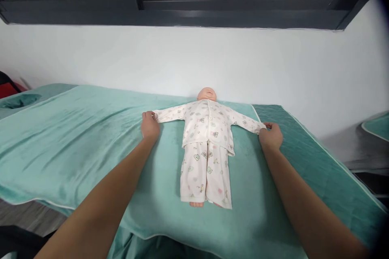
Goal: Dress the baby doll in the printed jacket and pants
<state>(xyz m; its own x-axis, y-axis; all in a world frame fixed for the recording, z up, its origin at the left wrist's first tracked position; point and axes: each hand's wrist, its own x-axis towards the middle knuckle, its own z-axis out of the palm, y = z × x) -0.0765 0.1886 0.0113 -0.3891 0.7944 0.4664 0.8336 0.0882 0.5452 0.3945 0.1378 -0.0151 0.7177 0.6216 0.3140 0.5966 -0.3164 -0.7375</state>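
A baby doll (207, 94) lies on its back on a green blanket, dressed in a white patterned pajama top (200, 123) and matching pajama pants (194, 174). Its arms are spread out to both sides inside the long sleeves. At the end of one sleeve, my left hand (150, 125) is closed on the cuff. My right hand (271, 135) pinches the cuff of the other sleeve. The doll's toes show below the pant hems, while its hands are hidden.
The green blanket (75, 137) covers the bed, with a darker green quilted pad (316, 162) to the right. Behind stands a white wall (121, 56) under a dark window frame (212, 13). A red and black item (7, 89) is at far left.
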